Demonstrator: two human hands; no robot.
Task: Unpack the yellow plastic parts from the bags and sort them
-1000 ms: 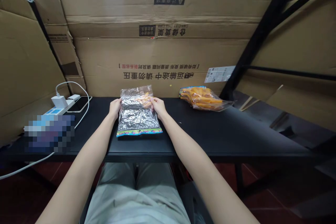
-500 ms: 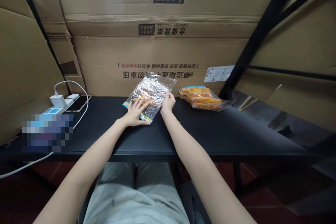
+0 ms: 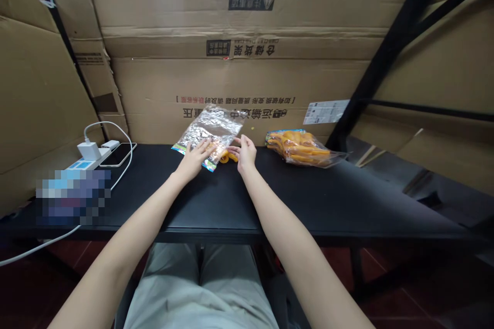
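Observation:
A clear plastic bag [image 3: 219,123] with a colourful printed strip lies tilted on the black table, close to the cardboard. My left hand [image 3: 193,160] rests on its lower part, fingers stretched over the plastic. A small orange piece [image 3: 226,157] shows at the bag's lower right edge, partly hidden by the plastic. Beside that edge is my right hand [image 3: 246,154], with its fingers extended and slightly bent toward the orange piece and the plastic; whether they touch is unclear. Further right lies a second clear bag [image 3: 299,148], filled with orange items.
Printed cardboard [image 3: 239,77] stands behind the table [image 3: 216,205]. On the left are a power strip [image 3: 83,163] with a white charger [image 3: 88,150], a phone [image 3: 118,156], a white cable [image 3: 129,159] and a blurred-out object [image 3: 73,195]. A black frame post [image 3: 370,77] rises at right.
The first bag has shifted left, away from my right hand. My right hand has loosened from a closed grip at the bag's edge, and an orange piece now shows there. My left hand moved slightly left.

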